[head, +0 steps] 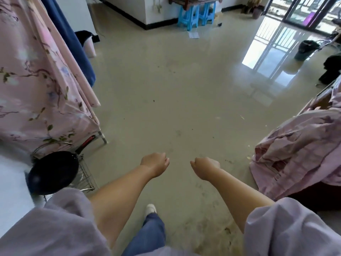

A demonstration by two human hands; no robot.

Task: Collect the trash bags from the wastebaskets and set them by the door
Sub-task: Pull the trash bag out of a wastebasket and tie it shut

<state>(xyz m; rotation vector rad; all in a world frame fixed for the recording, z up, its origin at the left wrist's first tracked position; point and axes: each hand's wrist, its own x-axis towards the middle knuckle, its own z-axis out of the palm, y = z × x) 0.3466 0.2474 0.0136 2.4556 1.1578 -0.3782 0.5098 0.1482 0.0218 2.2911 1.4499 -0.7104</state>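
Step, as judged: crossing the floor toward a wastebasket, nothing collected yet; left hand (154, 163) and right hand (205, 167) both curled into loose fists, holding nothing; dark-lined wastebasket (305, 50) stands far ahead to the right, near the glass sliding door (302, 12); a pink bin with black bag (88, 44) sits well left of that wastebasket; next move calls for reaching a basket and gripping the liner's rim.

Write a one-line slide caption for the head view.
Both hands, left and right, curled and empty above the bare floor; a dark lined wastebasket stands far right near the glass doors.
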